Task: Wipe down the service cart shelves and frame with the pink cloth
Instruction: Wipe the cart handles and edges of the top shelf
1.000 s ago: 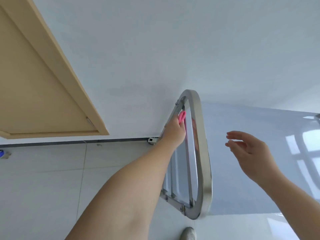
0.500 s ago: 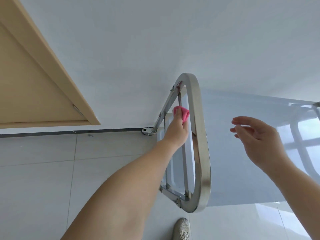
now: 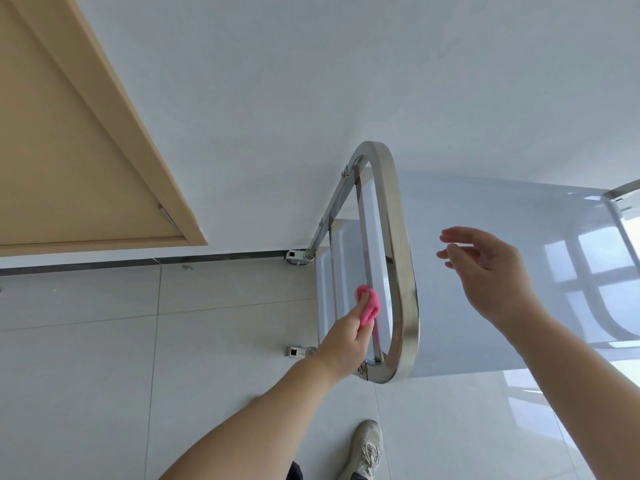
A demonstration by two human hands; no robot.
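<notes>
Tiled floor (image 3: 86,358), left hand (image 3: 341,344) gripping pink cloth (image 3: 126,305) on cart frame (image 3: 398,271), right hand (image 3: 485,271) hovering, fingers loose.

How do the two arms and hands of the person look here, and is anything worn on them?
Both forearms are bare as far as the picture shows; no sleeve is in view. The left hand and the right hand wear no glove, and no ring, watch or bracelet can be seen on them. The fingernails look short, with no coloured polish visible.

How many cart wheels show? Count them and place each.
2. One wheel by the wall's baseboard, one on the floor beside the left hand. Others may be hidden under the cart.
</notes>
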